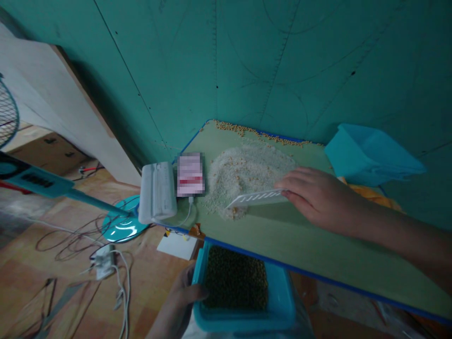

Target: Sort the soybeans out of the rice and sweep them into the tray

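While in left hand (184,292), tub (247,322) of grains (236,278)

A green panelled wall (247,56) fills the view from 10 o'clock over 12 to 3, crossed by straight seams, ruler-like tick lines, faint drawn arcs and small dark spots. Against its foot stands a pale green desk (318,254) with blue edging, running from the centre out towards 4 o'clock. A large white board (63,84) with a brown edge slants near 10 o'clock, a cardboard box (45,148) behind it at 9. Patchy tan floor (148,266) spreads between 7 and 9, bearing a turquoise pedestal fan (125,219), a white power strip (105,261) and tangled cables (126,282). The light is dim, glinting on the fan's round base.
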A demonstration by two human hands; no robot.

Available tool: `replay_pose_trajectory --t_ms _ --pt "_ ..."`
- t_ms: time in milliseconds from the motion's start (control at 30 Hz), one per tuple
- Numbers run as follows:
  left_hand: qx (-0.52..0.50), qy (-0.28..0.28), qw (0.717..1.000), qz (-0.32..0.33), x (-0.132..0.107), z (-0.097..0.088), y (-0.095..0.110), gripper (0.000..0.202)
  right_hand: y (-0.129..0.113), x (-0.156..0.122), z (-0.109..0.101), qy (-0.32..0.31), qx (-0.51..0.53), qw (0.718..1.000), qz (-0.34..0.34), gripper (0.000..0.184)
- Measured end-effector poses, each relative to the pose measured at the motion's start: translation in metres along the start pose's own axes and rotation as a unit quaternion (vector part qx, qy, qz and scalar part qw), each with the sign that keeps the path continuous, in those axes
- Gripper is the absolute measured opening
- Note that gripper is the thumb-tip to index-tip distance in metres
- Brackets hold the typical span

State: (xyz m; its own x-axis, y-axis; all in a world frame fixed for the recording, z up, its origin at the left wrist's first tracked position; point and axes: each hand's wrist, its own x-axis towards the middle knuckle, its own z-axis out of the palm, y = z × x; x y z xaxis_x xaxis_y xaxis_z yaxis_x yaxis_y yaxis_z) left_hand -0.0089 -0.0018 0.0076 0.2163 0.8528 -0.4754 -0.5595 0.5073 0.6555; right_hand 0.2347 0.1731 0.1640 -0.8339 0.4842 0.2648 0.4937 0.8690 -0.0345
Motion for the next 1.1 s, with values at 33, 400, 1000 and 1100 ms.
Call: replay_pose_trajectory --t_ms 33,400,1000,1100 --pt "0.002 0.001 1.0 -0.001 0.0 0.001 0.0 0.046 -0.001 -0.001 -0.001 0.0 0.006 1.0 0.001 0.021" --pt "0.009 0.01 1.0 0.001 0.001 0.001 -0.001 0.05 -0.013 -0.015 0.002 -0.005 0.029 0.999 0.032 0.018" --pt "-0.008 0.03 0.999 0.02 -0.001 0.015 0.003 0.041 -0.024 -0.033 -0.005 -0.008 0.03 0.998 0.057 0.015" --pt "-0.008 0.02 0.999 0.028 -0.002 0.016 0.003 0.04 -0.025 -0.033 -0.005 -0.007 0.015 0.999 0.041 0.015"
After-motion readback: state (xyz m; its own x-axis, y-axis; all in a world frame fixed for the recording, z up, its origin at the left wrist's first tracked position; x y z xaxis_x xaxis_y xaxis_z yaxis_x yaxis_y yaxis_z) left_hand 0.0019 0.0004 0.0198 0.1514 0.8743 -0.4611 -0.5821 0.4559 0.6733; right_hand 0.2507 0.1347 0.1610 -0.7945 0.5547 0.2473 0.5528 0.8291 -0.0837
